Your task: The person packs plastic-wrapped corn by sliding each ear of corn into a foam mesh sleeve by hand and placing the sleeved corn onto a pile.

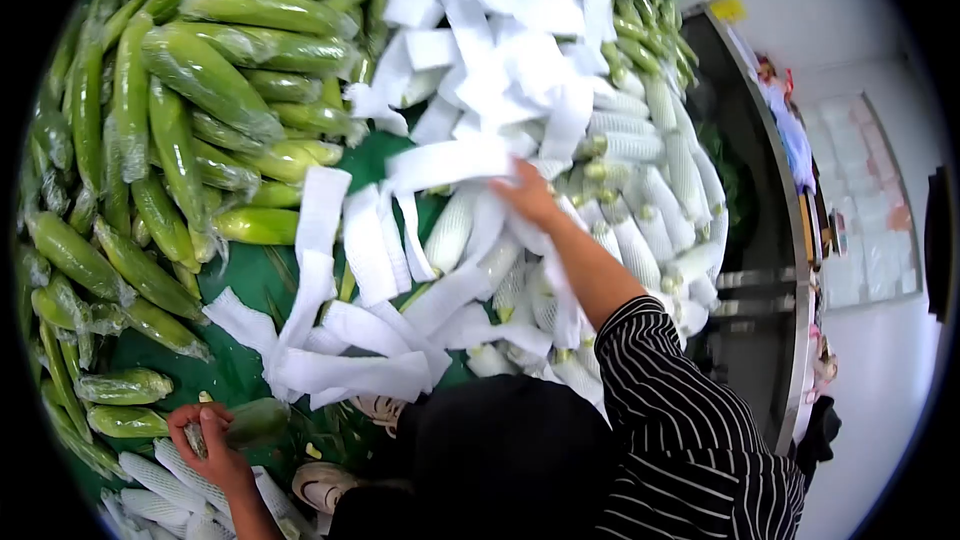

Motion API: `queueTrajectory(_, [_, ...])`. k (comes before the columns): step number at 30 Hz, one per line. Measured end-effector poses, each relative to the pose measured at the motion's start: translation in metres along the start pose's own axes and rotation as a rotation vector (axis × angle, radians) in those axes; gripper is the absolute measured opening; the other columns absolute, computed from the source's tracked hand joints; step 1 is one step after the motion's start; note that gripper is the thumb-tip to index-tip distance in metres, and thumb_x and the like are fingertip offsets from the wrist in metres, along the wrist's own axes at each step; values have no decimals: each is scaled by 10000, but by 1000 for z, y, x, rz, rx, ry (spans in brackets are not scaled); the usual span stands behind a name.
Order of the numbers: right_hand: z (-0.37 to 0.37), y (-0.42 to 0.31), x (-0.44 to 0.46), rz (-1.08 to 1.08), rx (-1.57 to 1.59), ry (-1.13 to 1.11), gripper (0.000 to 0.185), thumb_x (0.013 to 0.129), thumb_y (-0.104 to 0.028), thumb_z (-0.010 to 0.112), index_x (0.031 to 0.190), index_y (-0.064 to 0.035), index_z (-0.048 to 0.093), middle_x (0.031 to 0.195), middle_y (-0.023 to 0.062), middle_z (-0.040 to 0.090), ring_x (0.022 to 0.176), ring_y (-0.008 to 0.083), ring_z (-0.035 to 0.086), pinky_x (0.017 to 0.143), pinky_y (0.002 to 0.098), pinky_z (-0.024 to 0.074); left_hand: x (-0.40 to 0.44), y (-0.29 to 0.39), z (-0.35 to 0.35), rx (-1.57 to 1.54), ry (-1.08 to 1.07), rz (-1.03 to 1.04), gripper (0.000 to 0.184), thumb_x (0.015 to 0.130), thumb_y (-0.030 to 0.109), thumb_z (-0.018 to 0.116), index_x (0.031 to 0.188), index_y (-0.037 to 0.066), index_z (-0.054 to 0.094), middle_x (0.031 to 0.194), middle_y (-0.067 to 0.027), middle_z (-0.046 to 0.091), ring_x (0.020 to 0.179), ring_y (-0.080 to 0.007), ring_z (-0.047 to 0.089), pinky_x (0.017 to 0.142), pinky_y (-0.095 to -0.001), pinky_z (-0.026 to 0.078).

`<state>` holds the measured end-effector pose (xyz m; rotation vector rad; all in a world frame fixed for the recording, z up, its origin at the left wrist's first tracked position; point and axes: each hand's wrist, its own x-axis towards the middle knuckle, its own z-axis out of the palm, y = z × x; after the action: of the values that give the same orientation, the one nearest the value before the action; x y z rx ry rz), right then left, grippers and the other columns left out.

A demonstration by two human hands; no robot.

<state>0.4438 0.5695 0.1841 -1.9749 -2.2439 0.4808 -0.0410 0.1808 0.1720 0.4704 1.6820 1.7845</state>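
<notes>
At the lower left, my left hand [207,445] is closed round one end of an ear of corn [258,422] in green husk and what looks like clear film. My right hand [528,192] reaches into the middle of the heap, its fingers at the end of a white foam net sleeve [450,162] that is smeared by motion. More flat foam sleeves [350,372] lie loosely below and above that hand. Beside my right forearm are ears of corn in white foam nets [635,240], packed together.
Film-wrapped green corn [205,80] is piled at the left on a green sheet [235,285]. Several netted ears [165,490] lie under my left hand. A shoe [325,485] shows at the bottom. A metal-edged table [795,380] stands along the right, near a white wall.
</notes>
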Motion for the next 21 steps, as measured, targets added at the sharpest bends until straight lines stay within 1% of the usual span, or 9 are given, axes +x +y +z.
queueTrajectory(2, [17,-85,-50,-369,65,-152,697,841,-425,770,1397,-77,533,1404,179,549,1318,351,491,1123,410,373,2,-1,-5,11,-23,-2,90,957,32,567,1002,35,490,788,-56,515,697,-140,488,694,-275,410])
queueTrajectory(4, [-34,-171,-90,-231,227,-599,608,882,-386,739,1387,-111,542,1379,165,570,1278,324,537,1079,407,419,3,-3,-7,-1,-41,28,83,958,22,556,1006,35,490,786,-56,513,694,-139,484,695,-282,413])
queueTrajectory(6, [-65,-167,-96,-408,208,-334,560,861,-379,761,1333,-129,591,1320,152,616,1214,312,586,1041,397,443,2,-2,-8,25,-45,37,81,959,13,548,1011,35,489,790,-62,511,700,-143,475,698,-292,412])
queueTrajectory(7, [-90,-160,-94,-300,88,-185,556,855,-372,767,1308,-95,605,1331,162,605,1243,322,562,1056,405,429,2,-3,-7,12,-31,34,80,960,12,546,1012,35,489,794,-63,511,701,-143,472,697,-292,411])
queueTrajectory(9, [-119,-92,-90,-398,-325,41,773,812,-506,762,1381,-46,511,1344,216,560,1263,389,519,1043,457,438,1,-4,-7,-9,-23,44,79,961,8,542,1013,34,489,805,-66,512,704,-143,466,695,-292,408])
queueTrajectory(11, [-134,-32,-114,-34,-491,-536,1134,693,-584,820,1555,-98,266,1494,288,377,1350,450,420,1086,520,400,3,-8,-11,-18,-43,67,78,963,2,539,1013,34,489,819,-68,514,707,-143,461,692,-289,404])
queueTrajectory(12, [-131,-29,-135,-129,-587,-684,1119,693,-531,835,1577,-170,252,1510,240,383,1380,419,394,1096,515,402,3,-9,-9,-23,-30,56,79,963,0,539,1013,34,489,819,-68,514,707,-142,462,692,-288,404])
queueTrajectory(17, [-93,-44,-163,-151,-712,-770,653,751,-317,798,1347,-185,566,1379,114,530,1264,351,508,991,450,496,9,-7,-12,-30,-20,46,80,963,8,553,1015,31,496,779,-58,508,720,-145,470,701,-291,409])
queueTrajectory(21, [-91,-89,-125,-249,-407,-708,501,773,-221,777,1239,-129,615,1294,122,566,1143,318,585,920,426,516,7,-3,-16,38,-17,40,76,961,23,567,1005,26,505,770,-58,511,730,-151,476,734,-300,415])
